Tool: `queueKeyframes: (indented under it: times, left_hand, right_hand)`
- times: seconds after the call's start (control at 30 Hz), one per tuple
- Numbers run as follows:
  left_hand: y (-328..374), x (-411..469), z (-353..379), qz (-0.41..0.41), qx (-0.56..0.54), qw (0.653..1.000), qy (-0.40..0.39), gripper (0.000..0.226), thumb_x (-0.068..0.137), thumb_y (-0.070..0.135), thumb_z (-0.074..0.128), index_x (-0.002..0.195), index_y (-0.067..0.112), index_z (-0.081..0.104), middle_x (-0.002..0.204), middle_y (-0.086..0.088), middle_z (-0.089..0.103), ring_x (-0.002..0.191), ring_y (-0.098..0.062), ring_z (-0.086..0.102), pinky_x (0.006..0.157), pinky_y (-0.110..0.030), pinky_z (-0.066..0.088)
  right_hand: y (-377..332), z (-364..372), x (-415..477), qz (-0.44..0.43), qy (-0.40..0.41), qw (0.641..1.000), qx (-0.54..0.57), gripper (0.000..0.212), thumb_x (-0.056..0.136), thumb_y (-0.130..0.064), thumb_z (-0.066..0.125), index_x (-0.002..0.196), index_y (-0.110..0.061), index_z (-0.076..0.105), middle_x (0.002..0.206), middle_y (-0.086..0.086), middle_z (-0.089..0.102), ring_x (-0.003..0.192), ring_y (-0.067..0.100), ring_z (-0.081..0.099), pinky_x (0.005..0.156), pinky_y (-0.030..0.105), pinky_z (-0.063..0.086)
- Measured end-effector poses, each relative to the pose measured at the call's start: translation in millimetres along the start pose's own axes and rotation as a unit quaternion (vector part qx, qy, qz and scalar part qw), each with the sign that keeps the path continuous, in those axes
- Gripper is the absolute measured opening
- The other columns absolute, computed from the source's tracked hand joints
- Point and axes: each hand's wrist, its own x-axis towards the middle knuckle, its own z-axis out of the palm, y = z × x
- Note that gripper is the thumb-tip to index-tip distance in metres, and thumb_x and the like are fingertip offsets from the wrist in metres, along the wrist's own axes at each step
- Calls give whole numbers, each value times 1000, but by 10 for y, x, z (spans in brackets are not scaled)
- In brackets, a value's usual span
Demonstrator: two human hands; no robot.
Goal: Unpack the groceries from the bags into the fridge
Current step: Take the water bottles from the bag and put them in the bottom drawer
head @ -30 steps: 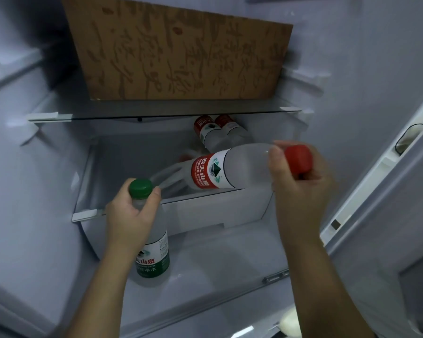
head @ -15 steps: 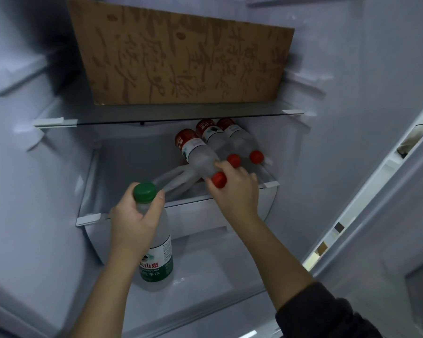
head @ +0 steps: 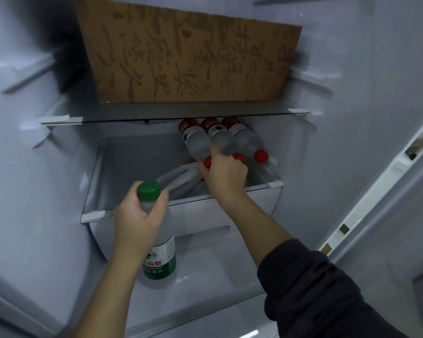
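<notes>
Head view from my remote seat: I see the left hand (head: 134, 223) wrapped around the neck of the green-capped bottle (head: 160, 252), thumb and fingers curled just under its cap. The bottle stands upright, with its base on the white fridge floor (head: 217, 276) below those fingers. The right hand (head: 226, 175) reaches deeper, fingers curled at the neck of the leftmost red-capped bottle (head: 195, 142), whose cap peeks out beside the thumb. That bottle lies on its side on the lower shelf (head: 132, 167), touching the middle red-capped bottle (head: 217, 135). The right red-capped bottle (head: 244, 140) lies just beyond the fingertips, cap toward me. Above the knuckles a glass shelf (head: 181, 111) carries a cardboard box (head: 188, 57). A dark sleeve (head: 315, 289) covers the right forearm.
</notes>
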Motion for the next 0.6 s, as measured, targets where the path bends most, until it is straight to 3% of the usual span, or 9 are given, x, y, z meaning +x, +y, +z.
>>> queueKeyframes:
  times: [0.2, 0.3, 0.4, 0.47, 0.6]
  left_hand:
    - [76, -48, -18, 10, 7, 1000, -5, 10, 79, 32, 66, 82, 28, 57, 80, 22, 64, 76, 3, 59, 67, -7, 42]
    - [103, -108, -17, 12, 27, 1000, -4, 20, 78, 26, 76, 88, 26, 58, 84, 27, 64, 82, 8, 60, 70, -3, 40]
    - [148, -183, 15, -11, 66, 998, -9, 43, 74, 24, 80, 104, 25, 49, 93, 22, 62, 88, 5, 57, 72, -9, 40]
    - [193, -248, 62, -28, 84, 996, -31, 53, 74, 25, 81, 110, 29, 42, 100, 21, 55, 91, 5, 53, 74, -12, 38]
    - [221, -350, 163, -65, 73, 993, -59, 55, 75, 27, 80, 113, 30, 41, 102, 31, 47, 92, 26, 44, 73, -8, 35]
  right_hand:
    - [64, -358, -222, 39, -73, 991, 105, 49, 99, -48, 43, 143, -26, 40, 97, 9, 69, 90, 33, 64, 65, 35, 44]
    - [93, -625, -392, 71, -68, 962, 253, 32, 99, -43, 45, 126, -27, 53, 81, -3, 64, 78, 19, 61, 67, 37, 49]
    - [-32, -922, -522, 21, -89, 933, 349, 21, 97, -42, 50, 101, -25, 63, 67, -8, 59, 62, 10, 56, 59, 39, 48]
    - [-184, -1091, -582, -37, -143, 923, 356, 26, 94, -47, 50, 99, -27, 64, 70, -5, 63, 65, 10, 59, 62, 41, 52]
    - [-336, -1187, -546, -85, -211, 928, 295, 32, 91, -57, 52, 100, -30, 65, 68, -8, 62, 64, 5, 59, 58, 33, 50]
